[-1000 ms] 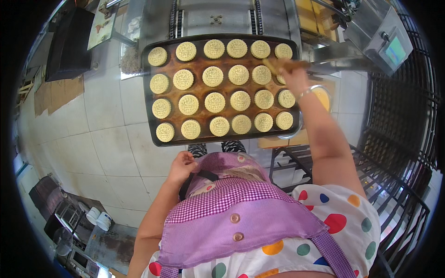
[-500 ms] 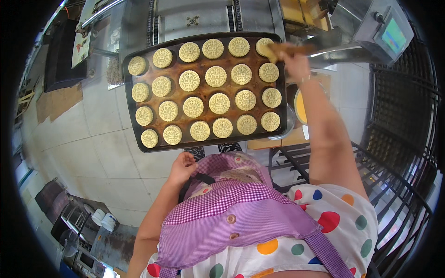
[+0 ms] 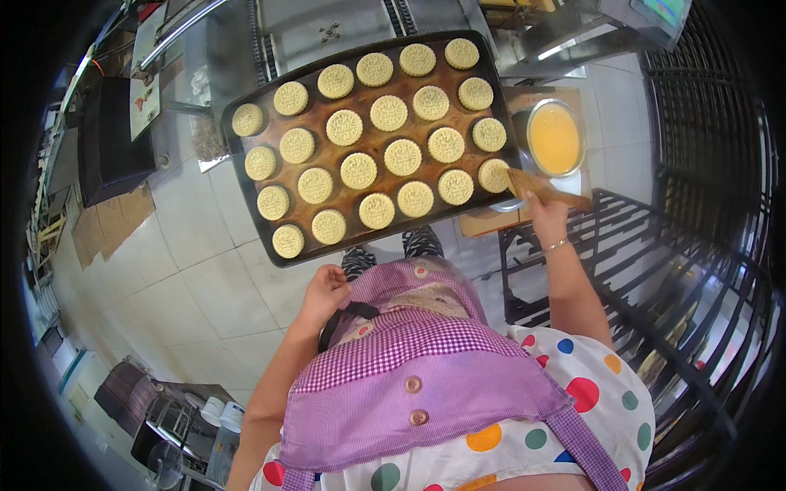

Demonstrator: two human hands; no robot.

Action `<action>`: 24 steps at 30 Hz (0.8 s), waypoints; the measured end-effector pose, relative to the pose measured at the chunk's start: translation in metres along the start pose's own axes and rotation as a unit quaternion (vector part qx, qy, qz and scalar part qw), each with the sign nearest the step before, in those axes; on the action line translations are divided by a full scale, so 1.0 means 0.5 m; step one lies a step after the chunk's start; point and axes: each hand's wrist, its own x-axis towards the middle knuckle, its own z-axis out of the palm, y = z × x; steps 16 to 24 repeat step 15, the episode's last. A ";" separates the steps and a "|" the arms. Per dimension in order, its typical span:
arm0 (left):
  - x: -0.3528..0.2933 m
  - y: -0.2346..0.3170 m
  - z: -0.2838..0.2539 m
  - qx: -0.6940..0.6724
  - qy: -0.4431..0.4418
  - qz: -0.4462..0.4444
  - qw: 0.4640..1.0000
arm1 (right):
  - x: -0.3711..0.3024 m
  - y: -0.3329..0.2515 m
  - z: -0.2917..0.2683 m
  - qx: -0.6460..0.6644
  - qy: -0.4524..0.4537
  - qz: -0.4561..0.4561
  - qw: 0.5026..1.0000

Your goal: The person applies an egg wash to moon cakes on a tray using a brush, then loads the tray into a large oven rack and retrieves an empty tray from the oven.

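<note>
A dark baking tray (image 3: 320, 119) lies before me, bearing rows of round pale-yellow cakes with fluted edges and stamped tops. My right hand (image 3: 547, 214) grips a wooden-handled pastry brush (image 3: 560, 195) at the tray's near right corner. Its bristle end touches the corner cake (image 3: 494, 175); the bristles themselves are mostly hidden. My left hand (image 3: 327, 292) hangs just below the tray's near edge, beside my apron. Its fingers are loosely curled in, with nothing visible in them.
Right of the tray, a metal bowl of yellow liquid (image 3: 556, 141) stands on cardboard (image 3: 483, 222). A black metal rack (image 3: 622, 245) is at my right. Beyond the tray is a metal machine (image 3: 327, 20) with chains. Tiled floor (image 3: 205, 278) shows at left.
My right hand has brought the brush from the far right corner cake down to the near right one. The bowl has come into fuller view as the view shifted. My left hand stays put.
</note>
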 end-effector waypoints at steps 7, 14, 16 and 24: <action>-0.040 -0.037 -0.133 0.079 -0.001 0.022 0.997 | -0.162 -0.070 0.343 0.093 -0.066 -0.120 0.986; -0.082 -0.040 -0.224 0.117 0.017 0.002 0.993 | -0.276 -0.122 0.612 0.048 -0.153 -0.154 0.975; -0.080 -0.049 -0.233 0.116 0.022 0.003 0.993 | -0.271 -0.146 0.596 0.110 -0.120 -0.139 0.977; -0.080 -0.049 -0.233 0.116 0.022 0.003 0.993 | -0.271 -0.146 0.596 0.110 -0.120 -0.139 0.977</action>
